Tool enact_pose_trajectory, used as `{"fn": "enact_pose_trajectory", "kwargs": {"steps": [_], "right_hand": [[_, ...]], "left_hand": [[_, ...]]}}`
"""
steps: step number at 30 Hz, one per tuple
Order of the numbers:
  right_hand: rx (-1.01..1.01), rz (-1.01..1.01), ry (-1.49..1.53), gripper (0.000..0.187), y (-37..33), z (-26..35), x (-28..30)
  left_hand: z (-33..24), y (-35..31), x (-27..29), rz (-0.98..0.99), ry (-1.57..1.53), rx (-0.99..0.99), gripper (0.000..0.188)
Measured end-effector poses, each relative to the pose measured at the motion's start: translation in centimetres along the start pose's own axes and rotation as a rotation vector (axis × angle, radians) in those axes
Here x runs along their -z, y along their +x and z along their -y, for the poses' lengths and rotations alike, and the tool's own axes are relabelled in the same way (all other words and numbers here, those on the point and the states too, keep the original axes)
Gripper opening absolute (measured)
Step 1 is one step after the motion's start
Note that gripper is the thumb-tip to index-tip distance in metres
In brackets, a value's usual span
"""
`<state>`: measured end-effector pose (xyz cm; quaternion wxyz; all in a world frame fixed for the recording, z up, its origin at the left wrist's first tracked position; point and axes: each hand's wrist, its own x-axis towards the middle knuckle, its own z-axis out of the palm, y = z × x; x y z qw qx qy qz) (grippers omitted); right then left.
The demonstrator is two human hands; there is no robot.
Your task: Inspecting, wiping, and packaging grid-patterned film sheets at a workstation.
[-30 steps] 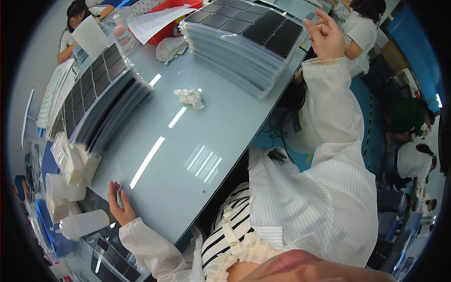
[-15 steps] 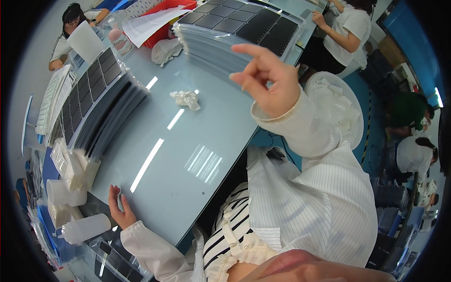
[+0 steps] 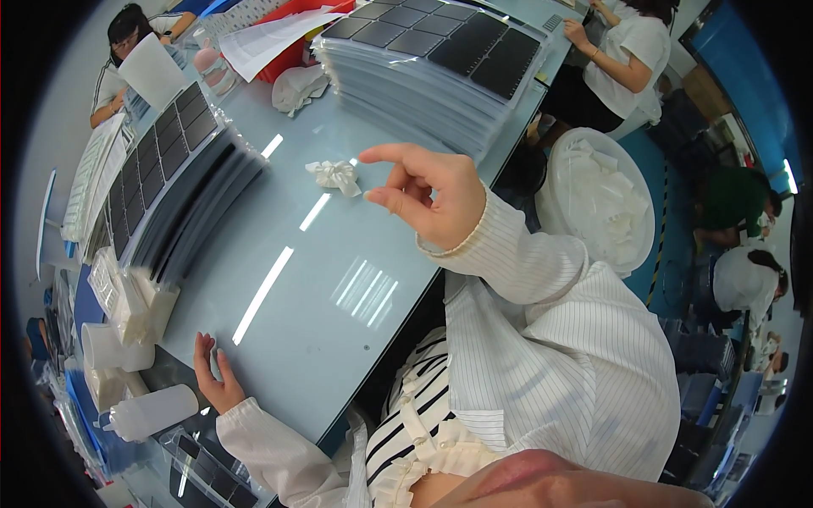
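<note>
My right hand (image 3: 430, 193) hovers over the table with its index finger and thumb apart and nothing between them. Just left of those fingertips lies a crumpled white tissue (image 3: 334, 177), not touched. My left hand (image 3: 218, 373) rests at the table's left edge, fingers apart and holding nothing. Beyond my right hand stands a tall stack of clear trays (image 3: 398, 97) with dark square panels on top. A second stack of trays (image 3: 161, 161) with dark panels stands at the left, leaning and fanned out.
Near my left hand are a white squeeze bottle (image 3: 154, 412), a white cup (image 3: 118, 348) and a pack of white wipes (image 3: 135, 300). A lined bin (image 3: 555, 190) holds white tissues beside the table. At the back sits a red bin (image 3: 292, 63) with papers. Co-workers sit at the far side.
My right hand has moved left and down, from in front of the tall tray stack to close beside the crumpled tissue. My left hand has stayed in place.
</note>
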<state>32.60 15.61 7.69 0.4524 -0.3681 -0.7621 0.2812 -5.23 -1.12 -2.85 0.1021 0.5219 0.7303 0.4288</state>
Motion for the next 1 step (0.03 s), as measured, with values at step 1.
{"fn": "enact_pose_trajectory", "kwargs": {"steps": [1], "right_hand": [[0.037, 0.009, -0.021, 0.032, -0.02, -0.3, -0.14]], "left_hand": [[-0.08, 0.07, -0.14, -0.002, -0.009, 0.004, 0.043]]}}
